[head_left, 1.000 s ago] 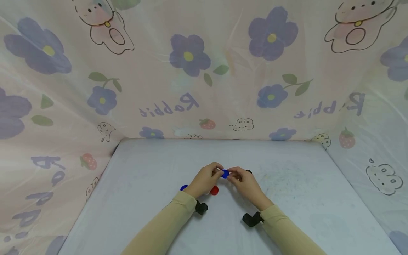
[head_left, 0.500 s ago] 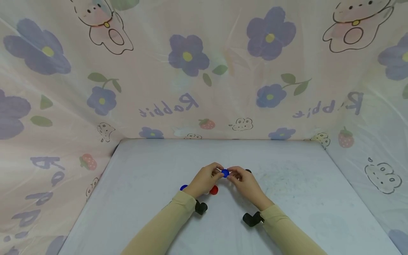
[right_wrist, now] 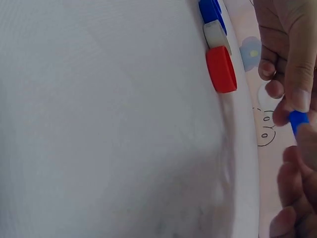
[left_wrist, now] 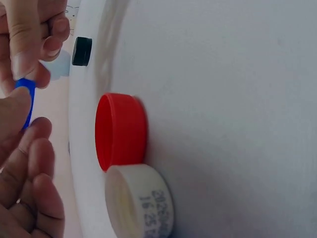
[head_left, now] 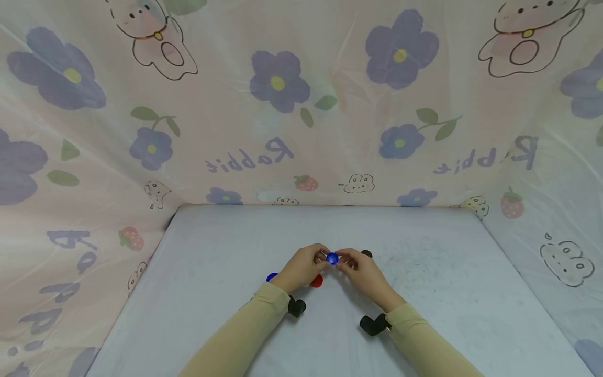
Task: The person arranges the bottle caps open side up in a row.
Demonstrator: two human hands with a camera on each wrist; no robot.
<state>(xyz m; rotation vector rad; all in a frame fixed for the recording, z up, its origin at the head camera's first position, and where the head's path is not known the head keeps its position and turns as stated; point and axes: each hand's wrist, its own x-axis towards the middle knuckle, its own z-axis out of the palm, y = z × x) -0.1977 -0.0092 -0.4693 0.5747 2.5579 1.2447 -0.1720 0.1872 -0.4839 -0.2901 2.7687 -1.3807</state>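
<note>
Between both hands, raised off the table, is a small blue bottle cap point(head_left: 332, 258). My left hand point(head_left: 302, 268) pinches its left edge with thumb and fingertips, and my right hand point(head_left: 361, 269) pinches the right edge. In the left wrist view the blue cap point(left_wrist: 28, 101) appears edge-on, partly covered by the fingers. A red cap point(left_wrist: 121, 131) stands on the table near my left hand, touching a white cap point(left_wrist: 141, 202) with printed digits. Another blue cap point(right_wrist: 213, 14) lies beyond the white one. Behind my right hand sits a black cap point(head_left: 367, 254).
The white table point(head_left: 424, 293) reaches back to a patterned curtain point(head_left: 330, 115) that also hangs along both sides. Black wrist cameras are strapped to both wrists, the left camera point(head_left: 297, 307) and the right camera point(head_left: 373, 325) sitting just above the table.
The held blue cap has tipped slightly, so its round face looks more toward the head camera. Both hands have dropped a little, and more of the black cap shows.
</note>
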